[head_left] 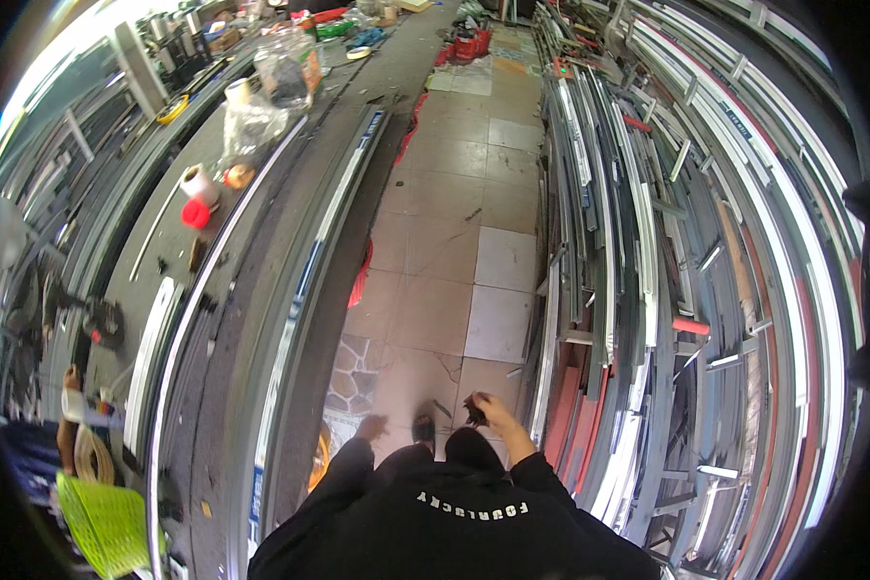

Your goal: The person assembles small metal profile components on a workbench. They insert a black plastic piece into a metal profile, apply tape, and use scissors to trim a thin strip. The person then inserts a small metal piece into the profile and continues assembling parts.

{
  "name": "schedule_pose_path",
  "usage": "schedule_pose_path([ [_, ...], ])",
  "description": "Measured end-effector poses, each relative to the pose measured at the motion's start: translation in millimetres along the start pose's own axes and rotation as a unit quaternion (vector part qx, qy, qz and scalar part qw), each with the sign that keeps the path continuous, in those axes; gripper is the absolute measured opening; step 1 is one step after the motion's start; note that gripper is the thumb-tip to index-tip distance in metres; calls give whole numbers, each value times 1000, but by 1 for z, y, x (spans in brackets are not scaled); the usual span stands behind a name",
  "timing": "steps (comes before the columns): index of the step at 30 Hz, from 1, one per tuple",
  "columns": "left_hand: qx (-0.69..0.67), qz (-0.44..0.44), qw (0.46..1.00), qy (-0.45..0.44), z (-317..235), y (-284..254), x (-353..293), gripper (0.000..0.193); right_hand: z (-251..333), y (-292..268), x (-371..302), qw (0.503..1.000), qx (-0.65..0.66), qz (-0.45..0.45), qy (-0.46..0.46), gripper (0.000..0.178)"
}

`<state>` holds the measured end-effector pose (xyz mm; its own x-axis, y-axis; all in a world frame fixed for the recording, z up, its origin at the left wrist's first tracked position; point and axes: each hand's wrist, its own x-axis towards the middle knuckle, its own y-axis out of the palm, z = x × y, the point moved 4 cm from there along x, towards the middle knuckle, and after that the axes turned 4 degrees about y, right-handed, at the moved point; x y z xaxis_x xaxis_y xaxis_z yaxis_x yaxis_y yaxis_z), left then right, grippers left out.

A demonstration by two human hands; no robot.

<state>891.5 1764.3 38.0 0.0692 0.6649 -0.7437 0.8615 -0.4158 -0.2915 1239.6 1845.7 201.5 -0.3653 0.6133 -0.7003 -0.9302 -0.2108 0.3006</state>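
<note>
Head view: held a small dark clump (474, 413) in the right hand (495, 414), above the tiled floor (425, 251) and right of a dark shoe (423, 429). Showed the left hand (371, 426) blurred, left of the shoe; could not tell whether wide or narrow. Bore on the worktop (396, 68), at left, a long silver profile (309, 277), a white roll (199, 181) and a red roll (195, 214). Displayed stacked profiles (609, 222) at right.

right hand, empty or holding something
Holding something: a small dark object sits in the fingers of the right hand; exactly what it is, cannot tell.
</note>
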Motion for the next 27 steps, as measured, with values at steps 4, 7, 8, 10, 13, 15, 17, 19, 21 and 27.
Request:
schedule_pose_path([
  [4,-72,4,995,68,-135,-32,83,59,79,-30,41,992,110,-27,-50,36],
  [7,-26,17,974,226,-241,-41,146,57,127,-59,79,978,203,-23,-50,28],
  [8,9,19,951,310,-278,-46,165,56,144,-69,95,981,183,-19,-60,25],
  [10,-28,62,957,283,-342,-58,204,53,190,-93,134,989,132,-26,-55,24],
  [13,-155,150,973,86,-442,-83,230,49,287,-132,184,996,74,2,-42,28],
  [15,-104,143,972,155,-517,-122,219,46,358,-144,209,998,38,26,-49,33],
  [17,-142,47,965,213,-576,-170,194,46,428,-144,234,998,-19,39,-51,34],
  [19,-123,-68,962,235,-623,-223,173,46,493,-132,263,995,-58,71,-50,37],
  [21,-56,-199,945,253,-656,-275,150,45,550,-113,293,988,-76,119,-54,39],
  [27,-209,-293,899,250,-709,-398,129,36,689,-26,375,930,-25,284,-234,31],
])
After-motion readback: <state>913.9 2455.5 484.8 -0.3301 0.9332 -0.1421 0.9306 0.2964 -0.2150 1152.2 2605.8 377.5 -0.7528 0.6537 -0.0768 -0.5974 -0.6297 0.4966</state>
